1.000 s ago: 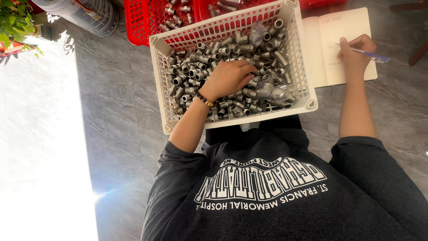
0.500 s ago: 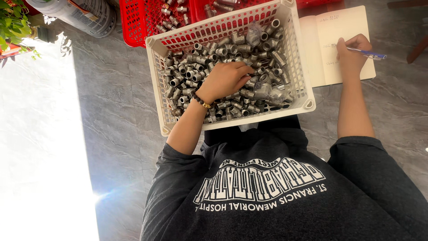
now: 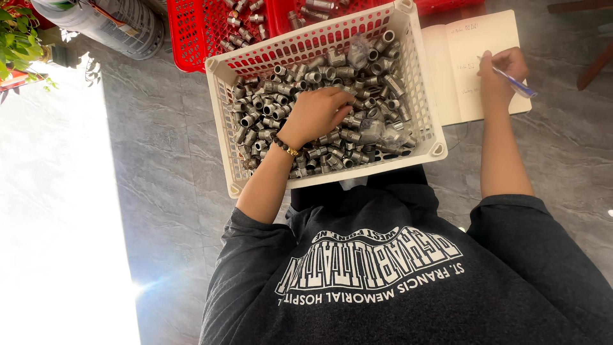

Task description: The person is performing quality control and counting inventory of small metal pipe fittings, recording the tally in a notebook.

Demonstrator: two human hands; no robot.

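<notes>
- The metal fittings (image 3: 332,96) lie heaped in the white basket (image 3: 429,102), straight ahead of us; no common long axis, they point every way.
- Our left hand (image 3: 314,115) rests palm down on the heap, fingers curled into it; whether it grips one, we cannot tell.
- Our right hand (image 3: 501,76), well apart, holds a pen (image 3: 514,82) on the notebook (image 3: 469,48) beside the basket.
- Red baskets (image 3: 204,29) behind hold more fittings.

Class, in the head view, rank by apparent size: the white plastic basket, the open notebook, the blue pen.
Largest: white plastic basket.
Next: open notebook.
Smallest: blue pen, in the right hand.
</notes>
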